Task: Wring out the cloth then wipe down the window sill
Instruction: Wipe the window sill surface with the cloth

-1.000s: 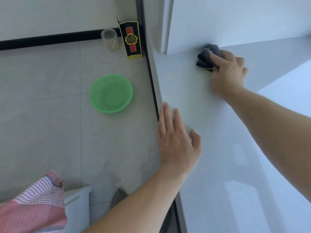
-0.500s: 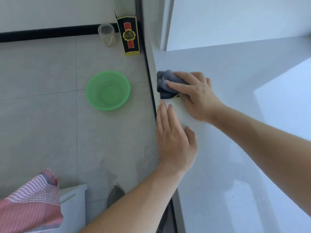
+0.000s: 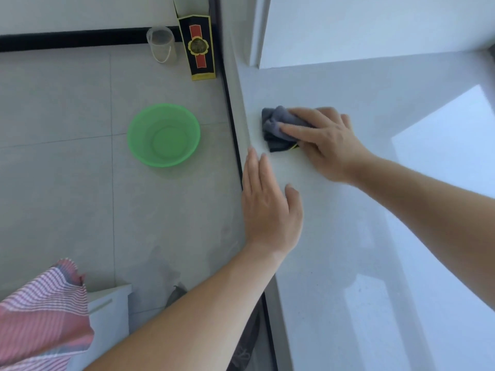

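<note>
Right hand (image 3: 325,141) lies palm-down on a bunched dark grey cloth (image 3: 276,128), fingers extended and pressing it flat against the white window sill (image 3: 348,236). Cloth sits near the sill's front edge; a small yellow trim shows at its lower corner, just under the hand. About half of the cloth is covered by the fingers; the uncovered part points toward the floor side.

Left hand (image 3: 270,207) rests flat on the sill, fingers together, thumb out to the side, holding nothing. Its outer edge lines up with the sill's front edge. Fingertips are near the cloth but apart from it.

Sill surface is glossy, with bright window reflections on the right side.

Below the sill, on the grey tiled floor (image 3: 67,156): a green plastic basin (image 3: 164,135), upright; whether it holds water cannot be told. Farther back against the wall stand a clear measuring cup (image 3: 161,44) and a black box with red and gold label (image 3: 198,46), just beside each other. Lower left corner: a red-and-white striped cloth (image 3: 40,317) draped over a white container (image 3: 107,311).
</note>
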Available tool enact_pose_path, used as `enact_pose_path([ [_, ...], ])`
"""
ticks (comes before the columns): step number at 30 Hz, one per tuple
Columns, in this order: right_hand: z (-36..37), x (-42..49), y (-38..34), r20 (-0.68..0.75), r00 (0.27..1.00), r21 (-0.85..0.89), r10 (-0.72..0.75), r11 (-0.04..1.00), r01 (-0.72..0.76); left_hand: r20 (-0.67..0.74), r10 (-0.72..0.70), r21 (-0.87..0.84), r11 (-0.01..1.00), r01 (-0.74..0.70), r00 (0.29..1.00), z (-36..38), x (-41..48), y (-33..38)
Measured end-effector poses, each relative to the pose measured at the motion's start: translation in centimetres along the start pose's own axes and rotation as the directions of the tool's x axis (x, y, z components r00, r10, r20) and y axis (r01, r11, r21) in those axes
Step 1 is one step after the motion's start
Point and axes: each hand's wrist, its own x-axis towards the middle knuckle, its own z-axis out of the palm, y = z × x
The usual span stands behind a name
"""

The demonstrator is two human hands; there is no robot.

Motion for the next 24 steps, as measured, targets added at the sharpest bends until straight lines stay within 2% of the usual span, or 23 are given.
enact_pose_path([
  [1,-0.1,0.3,0.7,-0.028,0.994,0.001,0.108,0.994,-0.108,0.000,-0.002,0.000,1.000,0.002,1.000,0.0,0.1,0.0],
  [3,0.4,1.0,0.7,-0.093,0.930,0.026,0.356,0.934,-0.355,0.013,-0.015,0.007,1.000,0.015,1.000,0.0,-0.1,0.0],
  [4,0.8,1.0,-0.2,-0.118,0.903,0.037,0.413,0.911,-0.411,0.020,-0.037,-0.001,0.999,0.037,0.999,-0.1,-0.3,-0.1],
  [6,1.3,0.0,-2.6,-0.122,0.930,0.040,0.346,0.938,-0.344,0.039,-0.093,-0.024,0.995,0.094,0.995,-0.3,-1.3,-0.2],
  [9,1.0,-3.6,-4.1,-0.040,0.996,0.040,0.083,0.996,-0.082,0.084,-0.137,-0.051,0.989,0.142,0.987,-0.5,-3.1,-0.4],
  [11,0.5,-5.3,-2.7,-0.028,0.998,-0.005,0.055,0.998,-0.055,0.084,-0.143,-0.045,0.988,0.147,0.986,-0.5,-3.2,-0.5],
  [12,0.1,-5.9,-1.6,-0.054,0.991,-0.017,0.125,0.992,-0.126,0.083,-0.148,-0.032,0.988,0.151,0.985,-0.5,-3.1,-0.5],
  [13,-0.3,-6.2,-0.3,-0.090,0.963,-0.012,0.253,0.967,-0.255,0.087,-0.151,-0.020,0.988,0.153,0.985,-0.5,-3.0,-0.5],
  [15,-0.9,-6.1,1.2,-0.138,0.819,0.055,0.556,0.830,-0.554,0.102,-0.154,-0.004,0.988,0.155,0.983,-0.5,-3.0,-0.4],
  [16,-0.9,-6.0,0.9,-0.142,0.743,0.084,0.654,0.756,-0.649,0.106,-0.155,-0.001,0.988,0.156,0.982,-0.5,-3.0,-0.4],
  [17,-0.8,-5.8,-0.1,-0.137,0.712,0.086,0.689,0.724,-0.684,0.103,-0.155,-0.002,0.988,0.156,0.983,-0.5,-3.0,-0.4],
  [18,-0.5,-5.8,-1.7,-0.131,0.740,0.071,0.659,0.751,-0.656,0.096,-0.153,-0.008,0.988,0.154,0.984,-0.6,-3.0,-0.4],
  [19,-0.1,-6.1,-3.3,-0.117,0.814,0.054,0.569,0.822,-0.566,0.089,-0.149,-0.021,0.988,0.152,0.985,-0.6,-3.0,-0.5],
  [21,0.5,-7.4,-5.4,-0.067,0.949,0.033,0.307,0.952,-0.305,0.086,-0.155,-0.077,0.984,0.161,0.984,-0.6,-3.0,-0.4],
  [23,0.4,-7.9,-4.8,-0.036,0.988,0.027,0.152,0.988,-0.151,0.092,-0.171,-0.126,0.975,0.182,0.981,-0.6,-3.0,-0.4],
  [24,0.2,-7.6,-3.9,-0.037,0.987,0.031,0.155,0.988,-0.154,0.084,-0.174,-0.138,0.973,0.184,0.981,-0.6,-3.0,-0.5],
])
